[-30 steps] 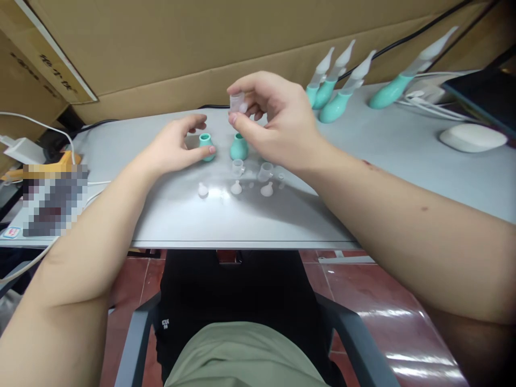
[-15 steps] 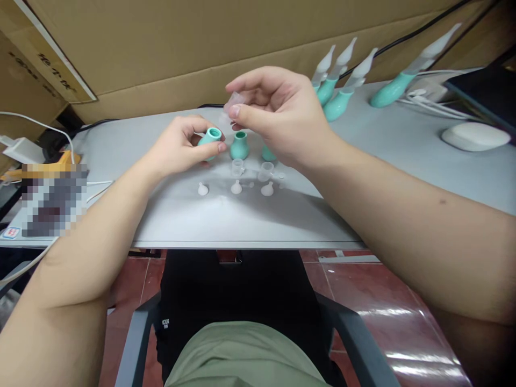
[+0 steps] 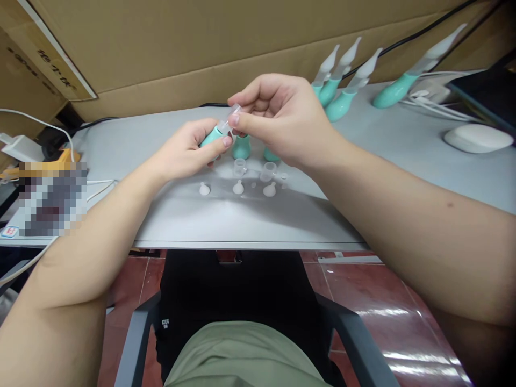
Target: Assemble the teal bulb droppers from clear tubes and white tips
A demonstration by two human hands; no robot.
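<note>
My left hand (image 3: 189,150) is wrapped round a teal squeeze bulb (image 3: 210,137), its neck tilted up to the right. Between the thumb and fingers of my right hand (image 3: 278,115) is a clear plastic tube (image 3: 234,114). Its lower end meets the bulb's mouth; how deep it sits I cannot tell. Behind my hands two more teal bulbs stand on the table, a middle one (image 3: 241,148) and one partly hidden (image 3: 271,155). In front of them are two clear tubes, one left (image 3: 239,167) and one right (image 3: 268,172), and white tips (image 3: 238,187) in a row.
Several assembled nasal aspirators (image 3: 341,105) stand at the back right, with another (image 3: 397,90) leaning farther right. A white oval case (image 3: 478,137) and cables lie by the dark object at the right. A pixelated item (image 3: 52,201) and white charger (image 3: 24,150) are at the left. Cardboard (image 3: 161,54) walls the back.
The clear tube in my right hand has come down to the mouth of the bulb. My left hand has shifted slightly right and tilted the bulb towards the tube.
</note>
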